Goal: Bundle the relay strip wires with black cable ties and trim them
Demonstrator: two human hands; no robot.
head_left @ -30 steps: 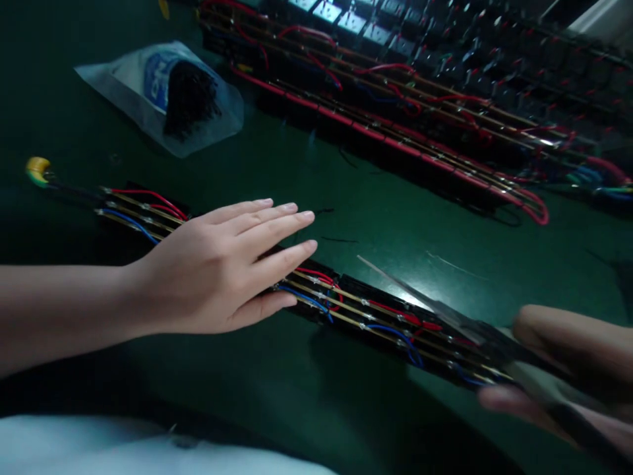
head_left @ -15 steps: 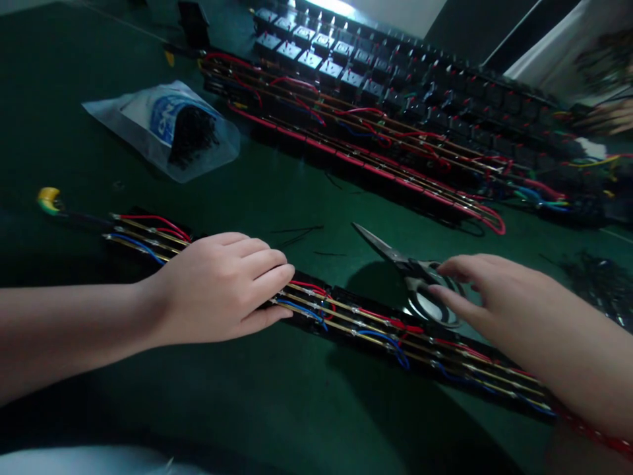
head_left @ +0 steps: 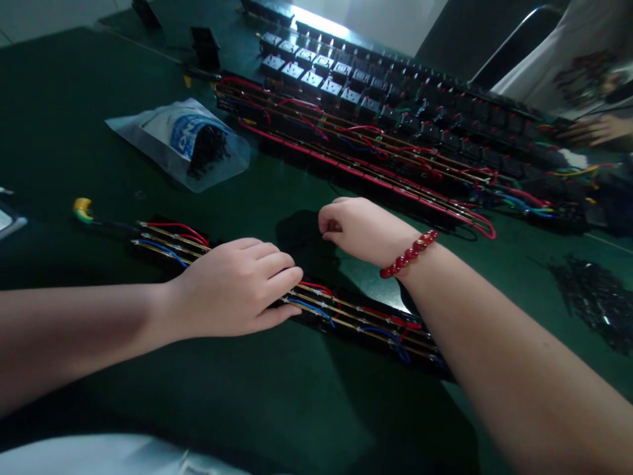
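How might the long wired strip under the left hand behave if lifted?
The strip is probably fairly stiff, given its straight brass-coloured bars. Its looping blue wires could snag. Being long, it may tilt if gripped at one end.

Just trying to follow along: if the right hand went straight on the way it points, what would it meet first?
From the right hand, most likely the translucent, blue-printed plastic bag, though the hand's height is unclear.
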